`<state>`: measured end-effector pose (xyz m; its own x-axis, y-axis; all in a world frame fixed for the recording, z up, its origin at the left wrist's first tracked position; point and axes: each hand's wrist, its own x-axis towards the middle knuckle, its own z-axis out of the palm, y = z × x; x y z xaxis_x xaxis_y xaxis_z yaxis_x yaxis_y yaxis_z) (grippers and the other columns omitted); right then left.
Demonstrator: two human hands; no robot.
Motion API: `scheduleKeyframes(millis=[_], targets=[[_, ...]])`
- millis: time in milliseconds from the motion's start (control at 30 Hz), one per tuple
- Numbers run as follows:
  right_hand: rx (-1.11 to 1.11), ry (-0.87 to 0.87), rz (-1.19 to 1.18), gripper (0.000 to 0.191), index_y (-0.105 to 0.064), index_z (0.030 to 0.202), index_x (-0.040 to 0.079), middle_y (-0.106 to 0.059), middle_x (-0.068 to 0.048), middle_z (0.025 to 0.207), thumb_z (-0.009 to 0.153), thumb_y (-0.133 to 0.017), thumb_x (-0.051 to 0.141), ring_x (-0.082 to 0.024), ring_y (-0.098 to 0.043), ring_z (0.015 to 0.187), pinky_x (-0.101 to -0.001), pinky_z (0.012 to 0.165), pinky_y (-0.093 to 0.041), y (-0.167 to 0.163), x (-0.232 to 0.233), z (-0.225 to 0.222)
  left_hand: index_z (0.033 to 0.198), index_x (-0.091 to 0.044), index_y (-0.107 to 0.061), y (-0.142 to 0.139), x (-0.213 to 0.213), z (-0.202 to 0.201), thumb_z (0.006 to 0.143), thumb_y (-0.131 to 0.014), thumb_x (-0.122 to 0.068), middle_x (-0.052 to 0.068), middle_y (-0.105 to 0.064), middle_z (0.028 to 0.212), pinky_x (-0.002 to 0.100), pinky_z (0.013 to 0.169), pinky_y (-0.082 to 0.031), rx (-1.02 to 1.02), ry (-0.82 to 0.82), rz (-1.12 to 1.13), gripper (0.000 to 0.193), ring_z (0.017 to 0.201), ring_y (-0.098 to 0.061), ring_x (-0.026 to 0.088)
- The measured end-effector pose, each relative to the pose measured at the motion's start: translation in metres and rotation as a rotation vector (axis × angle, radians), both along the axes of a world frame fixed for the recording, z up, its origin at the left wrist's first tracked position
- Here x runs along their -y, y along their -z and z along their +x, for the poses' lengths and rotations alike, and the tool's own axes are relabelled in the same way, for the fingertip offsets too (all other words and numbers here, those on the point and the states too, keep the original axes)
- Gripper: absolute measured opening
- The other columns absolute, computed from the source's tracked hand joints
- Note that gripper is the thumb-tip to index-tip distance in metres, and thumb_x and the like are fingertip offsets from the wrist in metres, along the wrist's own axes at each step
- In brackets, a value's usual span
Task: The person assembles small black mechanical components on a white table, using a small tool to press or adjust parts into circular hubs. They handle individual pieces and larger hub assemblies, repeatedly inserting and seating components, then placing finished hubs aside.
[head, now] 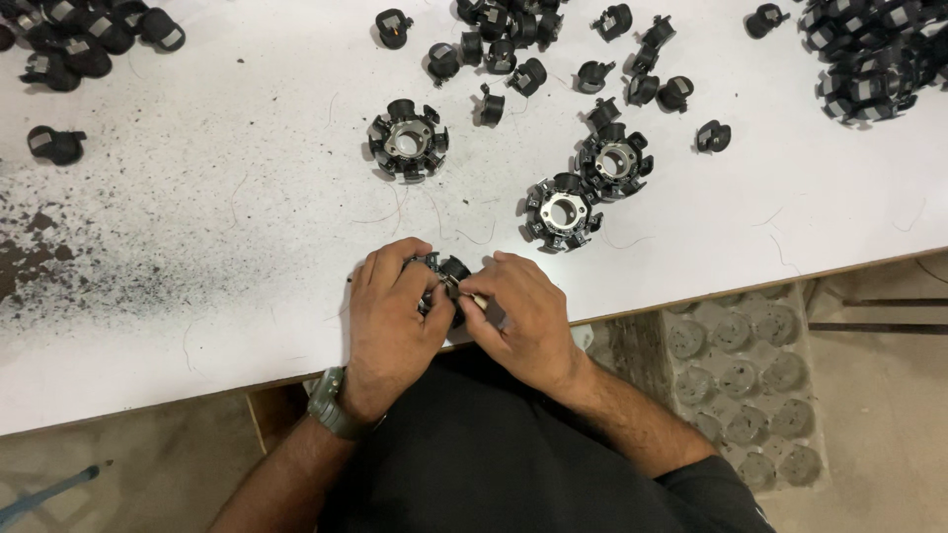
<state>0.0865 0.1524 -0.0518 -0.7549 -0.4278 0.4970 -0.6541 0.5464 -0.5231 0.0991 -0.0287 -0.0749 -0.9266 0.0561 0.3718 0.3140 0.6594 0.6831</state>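
Observation:
My left hand (390, 321) and my right hand (523, 316) meet at the near edge of the white table (197, 247). Between them they grip a black round stator core (444, 276) with a metal hub, mostly hidden by my fingers. My right fingers also pinch a small black clip piece (494, 314) against it. A green watch sits on my left wrist (331, 405).
Three more stator rings lie further out on the table (407, 140), (563, 210), (614, 160). Several loose black clips (513, 49) are scattered at the far middle, with heaps at the far left (79, 39) and far right (869, 59). A grey moulded tray (750, 385) sits below the table edge on the right.

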Motion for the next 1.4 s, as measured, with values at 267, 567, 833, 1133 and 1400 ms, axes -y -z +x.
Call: scheduleKeyframes(millis=[267,567,833,1133,1400], targets=[[-0.091,-0.009,0.068,0.028,-0.066,0.107,0.007,-0.068,-0.008,0.095,0.084,-0.081,0.003,-0.028,-0.07,0.1,-0.049,0.103,-0.055,0.002,0.004,0.002,0.085,-0.006,-0.065,0.005,0.0,0.0,0.08,-0.074,-0.008,0.011,-0.064,0.124,0.049,0.1,-0.045,-0.039,-0.002,0.006,0.01,0.114,-0.06,0.031],[-0.085,-0.002,-0.003,0.023,-0.064,0.106,0.005,-0.069,-0.01,0.096,0.086,-0.076,0.004,-0.032,-0.072,0.098,-0.0505,0.104,-0.053,-0.003,0.002,0.004,0.098,-0.004,-0.065,-0.015,0.013,0.002,0.083,-0.073,-0.01,0.016,-0.06,0.129,0.046,0.095,-0.05,-0.051,-0.032,0.022,0.018,0.114,-0.06,0.034],[-0.025,0.043,-0.084,0.02,-0.064,0.104,0.005,-0.068,-0.009,0.094,0.087,-0.075,-0.001,-0.03,-0.068,0.087,-0.0469,0.097,-0.058,0.007,0.006,0.001,0.104,-0.005,-0.068,-0.023,0.023,-0.007,0.086,-0.075,-0.012,0.012,-0.062,0.129,0.047,0.09,-0.052,-0.022,0.086,-0.196,0.021,0.109,-0.063,0.032],[-0.021,0.031,-0.073,0.024,-0.061,0.102,0.004,-0.067,-0.009,0.094,0.085,-0.077,-0.001,-0.03,-0.067,0.087,-0.043,0.086,-0.056,0.005,0.008,0.001,0.101,-0.004,-0.069,-0.021,0.032,-0.004,0.086,-0.073,-0.011,0.011,-0.062,0.127,0.044,0.088,-0.053,-0.11,0.105,-0.241,0.017,0.11,-0.064,0.029],[0.005,0.039,-0.053,0.023,-0.063,0.102,0.003,-0.067,-0.01,0.094,0.085,-0.078,-0.001,-0.028,-0.068,0.085,-0.0385,0.072,-0.054,0.01,0.007,0.001,0.099,-0.007,-0.069,-0.016,0.03,-0.009,0.089,-0.073,-0.011,0.005,-0.064,0.129,0.041,0.091,-0.055,-0.086,0.096,-0.202,0.012,0.111,-0.065,0.026]])
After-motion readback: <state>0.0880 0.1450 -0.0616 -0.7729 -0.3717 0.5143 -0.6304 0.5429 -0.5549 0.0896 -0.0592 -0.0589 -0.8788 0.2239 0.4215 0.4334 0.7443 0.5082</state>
